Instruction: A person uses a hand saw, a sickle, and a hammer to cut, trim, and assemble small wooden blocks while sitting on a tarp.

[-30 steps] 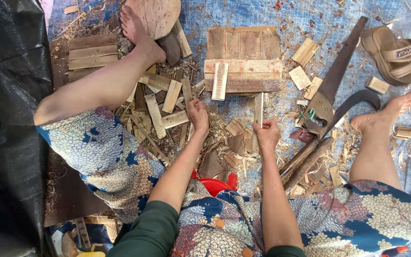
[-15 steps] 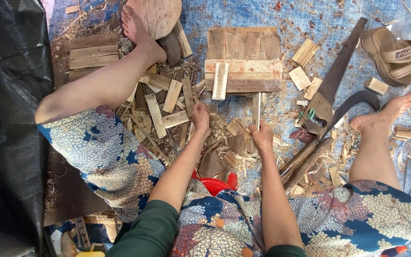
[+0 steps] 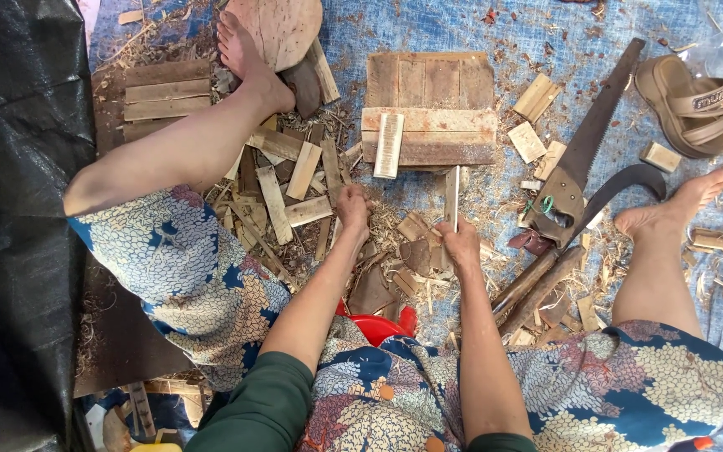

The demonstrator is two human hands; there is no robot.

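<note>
I sit on a blue tarp with my legs spread. My right hand is closed around a thin wooden stick that stands up from it toward a stack of wooden boards. My left hand is fisted, knuckles up, in the wood shavings among short wooden slats; I cannot see what it holds, if anything. A small ridged wooden piece lies on the front board.
A hand saw and a dark curved blade lie to the right of my right hand. A tan sandal sits far right. Black plastic sheet covers the left. A round wooden block is by my left foot. A red object lies between my thighs.
Both hands have shifted slightly left and closer together. The stick in my right hand stays upright near the boards.
</note>
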